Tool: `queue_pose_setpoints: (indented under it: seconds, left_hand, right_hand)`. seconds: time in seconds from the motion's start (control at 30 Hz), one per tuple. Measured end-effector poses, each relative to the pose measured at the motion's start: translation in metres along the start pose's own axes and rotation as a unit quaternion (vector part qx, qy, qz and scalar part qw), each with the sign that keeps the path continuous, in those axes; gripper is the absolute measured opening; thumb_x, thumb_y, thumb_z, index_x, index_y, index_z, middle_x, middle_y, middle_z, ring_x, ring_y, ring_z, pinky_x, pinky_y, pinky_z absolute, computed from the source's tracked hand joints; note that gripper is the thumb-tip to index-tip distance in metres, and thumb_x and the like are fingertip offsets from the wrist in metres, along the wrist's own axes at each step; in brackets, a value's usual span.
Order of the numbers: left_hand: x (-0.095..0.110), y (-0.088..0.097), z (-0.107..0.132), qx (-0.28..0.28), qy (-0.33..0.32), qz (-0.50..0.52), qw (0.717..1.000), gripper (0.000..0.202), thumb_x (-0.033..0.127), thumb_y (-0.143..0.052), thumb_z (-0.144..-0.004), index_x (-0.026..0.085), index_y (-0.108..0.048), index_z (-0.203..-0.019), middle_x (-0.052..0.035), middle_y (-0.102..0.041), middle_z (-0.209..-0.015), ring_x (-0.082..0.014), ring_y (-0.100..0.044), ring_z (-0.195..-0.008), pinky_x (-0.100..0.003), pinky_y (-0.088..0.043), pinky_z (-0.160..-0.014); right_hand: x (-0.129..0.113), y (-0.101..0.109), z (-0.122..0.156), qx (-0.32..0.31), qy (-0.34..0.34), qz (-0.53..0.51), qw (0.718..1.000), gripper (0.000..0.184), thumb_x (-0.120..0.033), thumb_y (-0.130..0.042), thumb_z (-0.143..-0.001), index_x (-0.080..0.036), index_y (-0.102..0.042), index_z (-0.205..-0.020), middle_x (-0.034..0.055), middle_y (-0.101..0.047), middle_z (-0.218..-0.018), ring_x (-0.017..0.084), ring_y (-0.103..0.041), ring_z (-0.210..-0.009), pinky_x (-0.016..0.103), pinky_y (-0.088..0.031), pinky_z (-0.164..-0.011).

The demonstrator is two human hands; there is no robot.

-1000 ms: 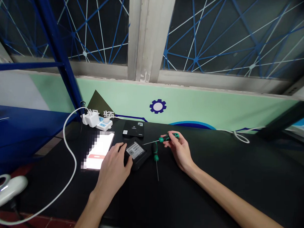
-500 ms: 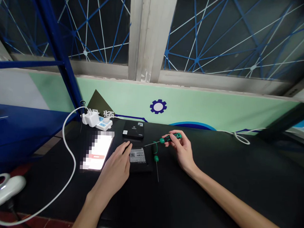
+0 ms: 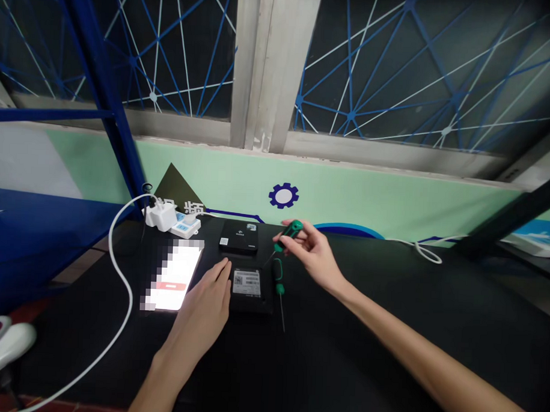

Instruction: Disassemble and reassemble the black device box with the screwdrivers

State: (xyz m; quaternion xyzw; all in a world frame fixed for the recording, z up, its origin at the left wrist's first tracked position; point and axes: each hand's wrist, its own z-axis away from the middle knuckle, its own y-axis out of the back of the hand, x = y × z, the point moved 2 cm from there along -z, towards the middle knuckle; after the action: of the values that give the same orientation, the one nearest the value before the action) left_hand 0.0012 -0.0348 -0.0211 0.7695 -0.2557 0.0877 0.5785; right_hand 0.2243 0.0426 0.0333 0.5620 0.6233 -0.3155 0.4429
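- Left hand (image 3: 202,305) is right up close, flat and open, holding nothing. Fingertips sit just beside the box (image 3: 247,283) now, where half a second ago they were on its edge.
- Biggest change: right hand (image 3: 312,255) has swung up and in. Thumb and fingers are pinched on the green-handled screwdriver (image 3: 292,229), which used to lie almost level and now tilts tip-down, just above the box's far corner.
- That box is black with a label on top, lying flat on the table (image 3: 388,318), not held by either hand.
- A second screwdriver (image 3: 280,288) lies just right of it, tip toward the viewer.
- Lit phone (image 3: 173,274) sits left of the left hand, screen pixelated.
- Farther back there's a flat black case (image 3: 238,236), then a power strip (image 3: 184,227) with a white charger (image 3: 160,217) and its white cable (image 3: 119,272).
- Behind it all: a green wall (image 3: 347,199) with a gear logo, and a window (image 3: 397,72).
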Motion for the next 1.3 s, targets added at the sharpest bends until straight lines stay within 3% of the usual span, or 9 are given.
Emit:
queue_pose_setpoints:
  seconds: [0.13, 0.27, 0.43, 0.57, 0.97, 1.3]
  left_hand:
    - [-0.001, -0.001, 0.000, -0.005, -0.005, -0.002, 1.000, 0.048, 0.022, -0.030, -0.102, 0.012, -0.047, -0.145, -0.0129, -0.052, -0.149, -0.0243, -0.051, -0.135, -0.041, -0.046, -0.110]
    - [-0.001, -0.002, 0.000, -0.013, -0.011, -0.015, 1.000, 0.048, 0.019, -0.029, -0.101, 0.011, -0.044, -0.146, -0.0133, -0.049, -0.151, -0.0240, -0.050, -0.135, -0.041, -0.045, -0.111]
    - [0.000, -0.003, 0.000, -0.014, -0.007, -0.022, 1.000, 0.048, 0.020, -0.028, -0.102, 0.013, -0.043, -0.147, -0.0134, -0.048, -0.151, -0.0236, -0.054, -0.133, -0.040, -0.047, -0.108]
    - [-0.001, -0.003, 0.001, -0.011, -0.003, -0.017, 1.000, 0.048, 0.023, -0.027, -0.102, 0.014, -0.044, -0.147, -0.0127, -0.049, -0.150, -0.0235, -0.054, -0.132, -0.039, -0.048, -0.108]
    - [-0.004, -0.001, 0.001, -0.023, 0.014, 0.028, 0.999, 0.049, 0.031, -0.027, -0.104, 0.018, -0.042, -0.149, -0.0086, -0.046, -0.153, -0.0230, -0.050, -0.136, -0.040, -0.047, -0.109]
    - [-0.002, 0.002, 0.002, -0.013, 0.010, 0.035, 0.999, 0.047, 0.030, -0.029, -0.104, 0.021, -0.044, -0.147, -0.0079, -0.047, -0.153, -0.0224, -0.051, -0.135, -0.041, -0.044, -0.112]
  right_hand:
    - [0.016, -0.018, -0.005, -0.043, -0.039, -0.030, 0.998, 0.030, -0.043, -0.076, -0.080, -0.019, -0.069, -0.096, 0.0043, -0.073, -0.081, 0.014, -0.063, -0.063, 0.028, -0.054, -0.059]
    - [0.027, -0.027, 0.000, -0.030, -0.025, -0.044, 0.998, 0.028, -0.042, -0.073, -0.085, -0.019, -0.070, -0.099, 0.0028, -0.073, -0.075, 0.013, -0.063, -0.060, 0.026, -0.053, -0.059]
    - [0.035, -0.028, 0.008, -0.018, -0.029, -0.041, 0.999, 0.033, -0.043, -0.076, -0.081, -0.019, -0.072, -0.103, 0.0038, -0.073, -0.078, 0.015, -0.066, -0.062, 0.030, -0.058, -0.062]
    - [0.046, -0.027, 0.012, -0.028, -0.034, -0.026, 0.999, 0.026, -0.043, -0.075, -0.082, -0.018, -0.075, -0.090, 0.0065, -0.076, -0.079, 0.017, -0.069, -0.063, 0.031, -0.060, -0.064]
    - [0.054, -0.027, 0.015, -0.019, 0.000, 0.032, 0.999, 0.025, -0.045, -0.072, -0.085, -0.020, -0.076, -0.084, 0.0043, -0.075, -0.075, 0.019, -0.070, -0.061, 0.032, -0.060, -0.061]
    - [0.052, -0.026, 0.018, -0.034, 0.019, 0.028, 0.999, 0.030, -0.045, -0.063, -0.093, -0.019, -0.072, -0.105, 0.0072, -0.075, -0.085, 0.018, -0.070, -0.067, 0.032, -0.061, -0.064]
